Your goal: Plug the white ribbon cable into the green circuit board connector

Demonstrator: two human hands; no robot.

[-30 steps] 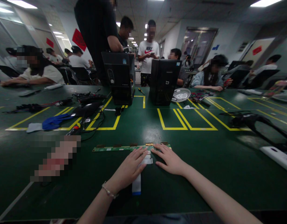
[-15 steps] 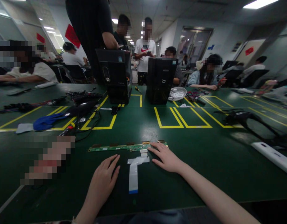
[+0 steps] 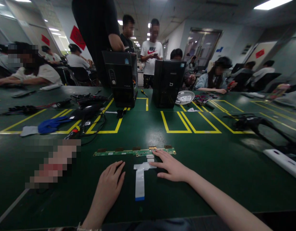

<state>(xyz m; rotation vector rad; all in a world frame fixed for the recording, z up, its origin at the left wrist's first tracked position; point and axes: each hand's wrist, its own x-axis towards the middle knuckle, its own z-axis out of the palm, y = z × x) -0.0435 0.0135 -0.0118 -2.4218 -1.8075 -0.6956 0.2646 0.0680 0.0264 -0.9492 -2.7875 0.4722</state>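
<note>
A long, narrow green circuit board (image 3: 121, 153) lies crosswise on the green table (image 3: 210, 179). From its front edge a white ribbon cable (image 3: 140, 183) runs toward me, folded near the board and tipped in blue. My right hand (image 3: 172, 166) has its fingers spread; one fingertip reaches the board's right part and another touches the cable's fold. Left of the cable, my left hand (image 3: 111, 176) rests on the table with its fingers stretched out, holding nothing and apart from both board and cable.
Two black computer towers (image 3: 122, 80) stand across the table. Beside them is a white basket (image 3: 185, 97). On the left lie a blue glove (image 3: 50, 124) and black cables; on the right, a white power strip (image 3: 283, 165) and a black frame. Several people sit or stand beyond.
My right hand has shifted slightly toward me and left, so a finger now touches the ribbon cable's fold. The whole view has moved a little; my left hand stays in place.
</note>
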